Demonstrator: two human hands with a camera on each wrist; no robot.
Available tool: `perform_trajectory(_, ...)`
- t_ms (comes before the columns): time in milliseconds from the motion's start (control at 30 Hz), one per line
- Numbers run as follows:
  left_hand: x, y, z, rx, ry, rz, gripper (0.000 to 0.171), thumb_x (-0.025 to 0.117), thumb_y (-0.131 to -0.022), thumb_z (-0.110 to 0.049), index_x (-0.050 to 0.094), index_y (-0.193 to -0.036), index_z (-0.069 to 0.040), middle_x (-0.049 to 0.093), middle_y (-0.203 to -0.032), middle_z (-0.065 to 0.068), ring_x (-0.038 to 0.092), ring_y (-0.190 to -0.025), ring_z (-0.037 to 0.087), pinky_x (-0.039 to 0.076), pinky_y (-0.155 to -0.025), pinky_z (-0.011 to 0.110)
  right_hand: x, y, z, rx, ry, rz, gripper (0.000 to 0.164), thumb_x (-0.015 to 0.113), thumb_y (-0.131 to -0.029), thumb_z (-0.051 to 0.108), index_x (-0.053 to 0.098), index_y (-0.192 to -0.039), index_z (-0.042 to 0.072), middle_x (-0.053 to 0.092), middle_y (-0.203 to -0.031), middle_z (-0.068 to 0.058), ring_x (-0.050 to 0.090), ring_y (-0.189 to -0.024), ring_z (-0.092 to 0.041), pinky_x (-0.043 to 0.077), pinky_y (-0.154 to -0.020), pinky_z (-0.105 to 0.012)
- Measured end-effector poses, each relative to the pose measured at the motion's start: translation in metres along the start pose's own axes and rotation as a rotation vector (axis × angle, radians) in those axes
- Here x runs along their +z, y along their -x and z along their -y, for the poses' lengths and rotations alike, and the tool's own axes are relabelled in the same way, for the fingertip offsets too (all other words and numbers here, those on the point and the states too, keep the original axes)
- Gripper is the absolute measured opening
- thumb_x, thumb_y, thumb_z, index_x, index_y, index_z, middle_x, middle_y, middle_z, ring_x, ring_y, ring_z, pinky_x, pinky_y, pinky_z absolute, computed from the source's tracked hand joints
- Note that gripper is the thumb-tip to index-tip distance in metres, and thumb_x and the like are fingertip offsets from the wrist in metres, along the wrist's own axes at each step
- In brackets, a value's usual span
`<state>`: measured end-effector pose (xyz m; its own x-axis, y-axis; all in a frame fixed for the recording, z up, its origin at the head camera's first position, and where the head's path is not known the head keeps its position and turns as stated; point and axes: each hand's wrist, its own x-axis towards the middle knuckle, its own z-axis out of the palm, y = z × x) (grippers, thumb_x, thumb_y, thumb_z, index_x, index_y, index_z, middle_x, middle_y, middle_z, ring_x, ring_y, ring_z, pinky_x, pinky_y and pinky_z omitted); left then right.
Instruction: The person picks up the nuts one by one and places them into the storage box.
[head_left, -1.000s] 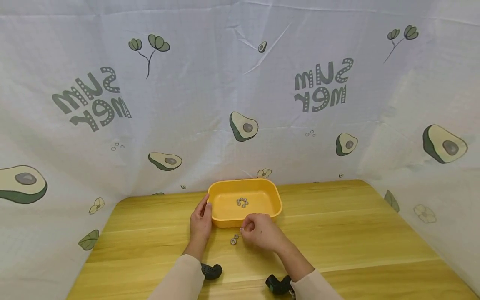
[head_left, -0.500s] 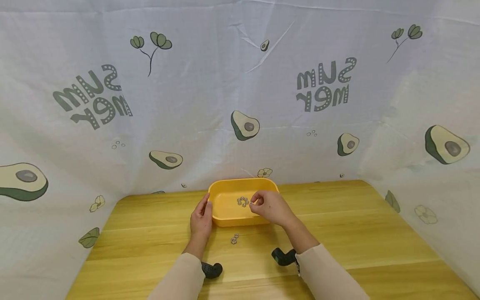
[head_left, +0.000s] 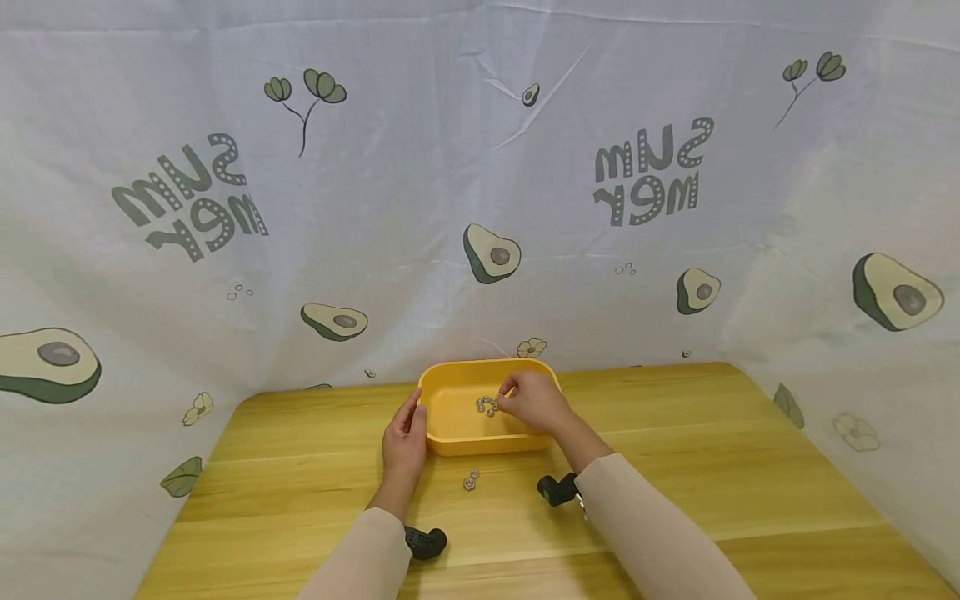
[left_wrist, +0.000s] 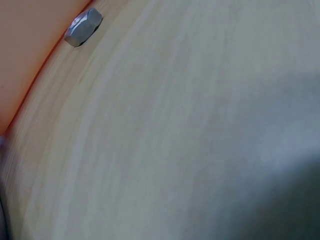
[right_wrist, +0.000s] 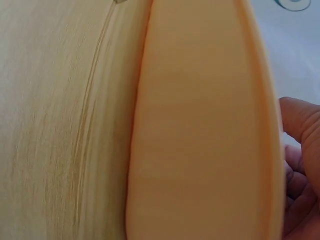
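Note:
A yellow plastic bin (head_left: 480, 446) stands on the wooden table, with several metal nuts (head_left: 481, 402) grouped on its floor. Against its left wall rests my left hand (head_left: 403, 446), fingers extended along the outside. My right hand (head_left: 536, 400) reaches over the near right rim and pinches a small nut between thumb and fingertips, low beside the group; the fingers mostly hide it. The right wrist view shows the curled right-hand fingers (right_wrist: 295, 185) beyond the bin wall. Two loose nuts (head_left: 469, 483) lie on the table before the bin; one hex nut (left_wrist: 84, 27) appears in the left wrist view.
Black wrist devices (head_left: 425, 543) sit below both forearms, close to the tabletop (head_left: 675, 467). A white printed cloth (head_left: 420, 167) hangs behind the table and down both sides, close behind the bin.
My right hand has lifted a nut from the table in front of the bin, carried it over the rim and lowered it beside the grouped nuts. My left hand stays on the bin.

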<state>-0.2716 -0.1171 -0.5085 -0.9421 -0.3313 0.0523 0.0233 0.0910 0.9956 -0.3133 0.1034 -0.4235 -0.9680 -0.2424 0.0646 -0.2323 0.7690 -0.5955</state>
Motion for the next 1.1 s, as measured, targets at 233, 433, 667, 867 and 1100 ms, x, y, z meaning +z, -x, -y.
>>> perform_trajectory(233,0.000,0.001,-0.001,-0.013,-0.013,0.003,0.042,0.054,-0.105,-0.031,0.059,-0.146,-0.024,0.057,-0.150,0.009,0.052,-0.139,0.028,0.043,-0.118,0.047,0.013,-0.015,-0.006,0.149,-0.075,0.047,0.011,0.073,-0.090,0.019,0.069,-0.092,0.009,0.058,-0.064,-0.002,0.049,-0.051,-0.014,0.039,-0.048,-0.023)
perform_trajectory(433,0.001,0.001,-0.001,-0.004,-0.015,0.004,0.042,0.054,-0.105,-0.032,0.059,-0.146,-0.024,0.058,-0.150,0.008,0.053,-0.139,0.028,0.044,-0.117,0.046,0.021,-0.025,-0.011,0.239,-0.082,0.055,0.012,0.074,-0.091,0.017,0.069,-0.093,0.007,0.060,-0.071,-0.004,0.051,-0.056,-0.015,0.040,-0.048,-0.022)
perform_trajectory(667,0.000,0.000,-0.001,0.001,-0.012,-0.001,0.041,0.054,-0.106,-0.030,0.059,-0.146,-0.023,0.058,-0.149,0.009,0.054,-0.138,0.028,0.044,-0.117,0.046,0.026,-0.032,-0.014,0.264,-0.019,0.053,0.013,0.076,-0.090,0.020,0.070,-0.090,0.008,0.063,-0.078,-0.004,0.053,-0.061,-0.015,0.039,-0.049,-0.022)
perform_trajectory(867,-0.001,-0.001,0.000,-0.001,-0.014,0.005,0.041,0.054,-0.106,-0.030,0.059,-0.146,-0.024,0.057,-0.150,0.008,0.052,-0.140,0.028,0.043,-0.118,0.046,0.030,-0.034,-0.017,0.282,-0.025,0.053,0.012,0.075,-0.091,0.020,0.069,-0.090,0.009,0.060,-0.072,-0.003,0.050,-0.053,-0.013,0.039,-0.046,-0.021)
perform_trajectory(1100,0.000,-0.001,0.001,-0.003,-0.017,0.002,0.041,0.054,-0.106,-0.031,0.059,-0.146,-0.024,0.057,-0.150,0.008,0.052,-0.140,0.028,0.043,-0.118,0.046,0.029,-0.036,-0.018,0.284,-0.038,0.032,0.014,0.073,-0.092,0.022,0.072,-0.094,0.008,0.064,-0.078,-0.005,0.054,-0.060,-0.015,0.041,-0.049,-0.022)
